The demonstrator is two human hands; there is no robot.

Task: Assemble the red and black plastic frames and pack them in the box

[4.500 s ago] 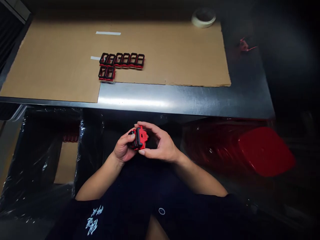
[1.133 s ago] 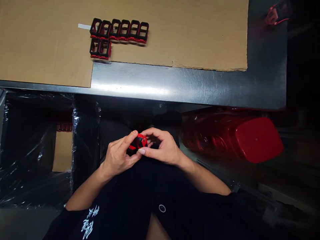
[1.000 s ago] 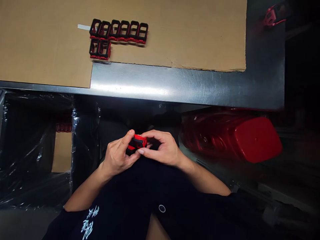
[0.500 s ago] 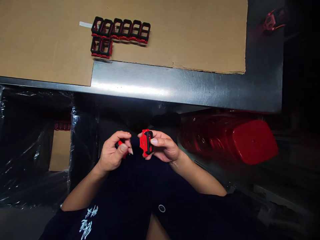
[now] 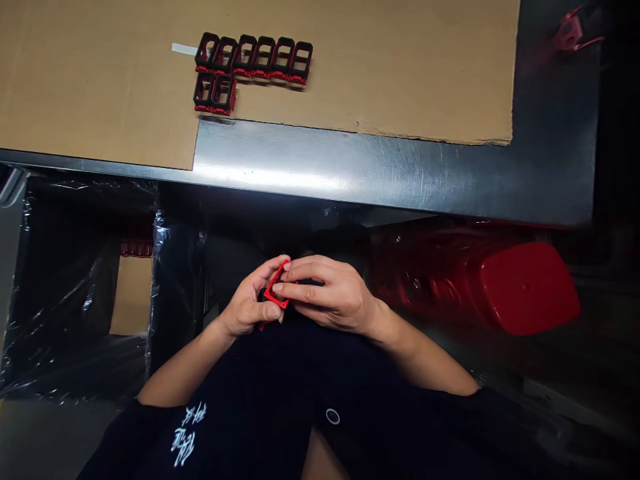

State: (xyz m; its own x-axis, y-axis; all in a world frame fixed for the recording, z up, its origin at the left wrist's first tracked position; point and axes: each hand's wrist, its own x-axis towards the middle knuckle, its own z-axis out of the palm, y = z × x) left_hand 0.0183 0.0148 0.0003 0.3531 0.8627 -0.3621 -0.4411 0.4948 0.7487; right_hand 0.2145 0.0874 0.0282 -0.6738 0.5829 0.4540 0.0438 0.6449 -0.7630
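In front of my torso, both hands meet around a small red and black plastic frame (image 5: 273, 294). My left hand (image 5: 249, 302) grips it from the left, thumb at the lower edge and fingertips at the top. My right hand (image 5: 336, 293) closes on it from the right, back of the hand upward, its fingers covering much of the part. A bit of red shows below the left thumb; whether it belongs to the same part or a second one, I cannot tell.
Several similar red and black frames (image 5: 254, 59) stand in two rows on cardboard (image 5: 400, 73) over a metal table (image 5: 350, 163). A plastic-lined bin (image 5: 90, 293) is at lower left, holding cardboard and red parts. A red container (image 5: 530, 288) lies right. Another red piece (image 5: 570, 32) is far right.
My hands were apart, each with a red and black piece; now they have come together. My right hand has turned over and moved left. The view has shifted slightly.
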